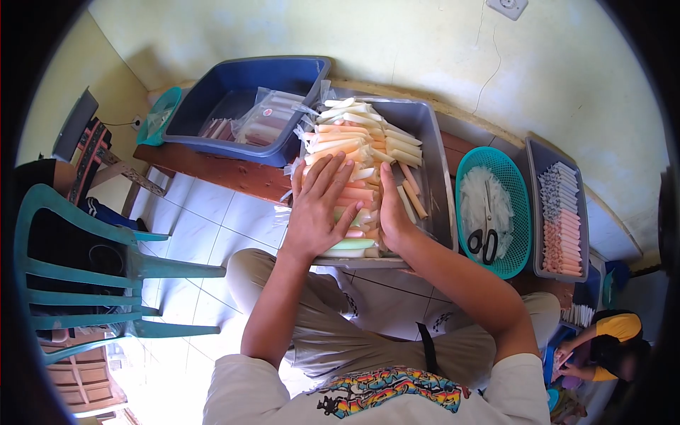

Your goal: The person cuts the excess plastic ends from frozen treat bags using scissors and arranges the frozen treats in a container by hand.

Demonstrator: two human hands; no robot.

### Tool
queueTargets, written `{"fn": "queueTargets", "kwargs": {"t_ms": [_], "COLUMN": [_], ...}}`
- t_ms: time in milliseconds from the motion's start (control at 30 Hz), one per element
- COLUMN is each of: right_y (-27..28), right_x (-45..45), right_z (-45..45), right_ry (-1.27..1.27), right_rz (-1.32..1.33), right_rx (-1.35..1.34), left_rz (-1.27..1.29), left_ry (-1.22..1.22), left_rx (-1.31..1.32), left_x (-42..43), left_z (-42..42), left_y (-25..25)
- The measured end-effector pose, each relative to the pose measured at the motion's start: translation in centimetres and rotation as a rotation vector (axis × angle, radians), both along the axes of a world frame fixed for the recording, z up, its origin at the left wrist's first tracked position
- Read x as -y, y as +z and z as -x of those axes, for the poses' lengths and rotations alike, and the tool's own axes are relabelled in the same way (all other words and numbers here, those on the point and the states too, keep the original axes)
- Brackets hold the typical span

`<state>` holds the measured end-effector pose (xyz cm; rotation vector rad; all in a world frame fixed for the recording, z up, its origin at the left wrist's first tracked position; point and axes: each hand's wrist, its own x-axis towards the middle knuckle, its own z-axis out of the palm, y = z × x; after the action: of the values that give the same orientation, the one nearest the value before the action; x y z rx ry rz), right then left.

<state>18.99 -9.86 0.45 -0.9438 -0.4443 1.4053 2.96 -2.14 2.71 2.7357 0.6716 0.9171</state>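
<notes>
Slim filled plastic tubes (348,134) in cream, peach and pale green lie piled in a grey tub (443,170) before me. Their clear wrapper ends stick out along the left side. My left hand (319,209) lies flat over the pile, fingers stretched out and thumb spread. Along the pile's right side rests my right hand (395,216), its fingers straight and together, seen edge-on. A few loose tubes (413,198) lie between the right hand and the tub wall. Neither hand is wrapped round a tube.
At left, a blue tub (205,106) holds bagged tubes. To the right stand a turquoise basket (464,159) with black-handled scissors (484,244) on clear plastic, and a grey crate (533,212) of stacked tubes. A green chair (78,276) stands left; another person (616,329) sits lower right.
</notes>
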Motion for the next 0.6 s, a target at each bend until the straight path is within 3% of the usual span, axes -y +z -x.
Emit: {"fn": "queueTargets", "kwargs": {"t_ms": [233,300,333,433,500,600], "right_y": [0.5,0.2,0.0,-1.6,-5.8,-6.9], "right_x": [1.0,0.4,0.0,-1.8,-3.8,-4.4], "right_z": [-1.2,-1.7,-2.0,-3.7,-6.3,-7.7], "right_ry": [-0.012,-0.281,-0.282,-0.365,-0.259,-0.217], "right_rz": [0.019,0.259,0.26,0.369,0.417,0.465], "right_rx": [-0.079,-0.034,-0.033,0.203,0.367,0.47], "left_rz": [-0.003,-0.005,-0.005,0.013,-0.01,-0.035], "left_ry": [-0.016,-0.03,-0.031,-0.051,-0.039,-0.045], "left_rx": [0.012,0.041,0.041,0.055,0.041,0.041], "left_x": [-0.1,-0.5,-0.7,-1.3,-1.7,-2.3], "left_z": [0.2,0.3,0.4,-0.3,-0.7,-1.5], "left_y": [0.4,0.5,0.6,1.3,1.7,1.3]}}
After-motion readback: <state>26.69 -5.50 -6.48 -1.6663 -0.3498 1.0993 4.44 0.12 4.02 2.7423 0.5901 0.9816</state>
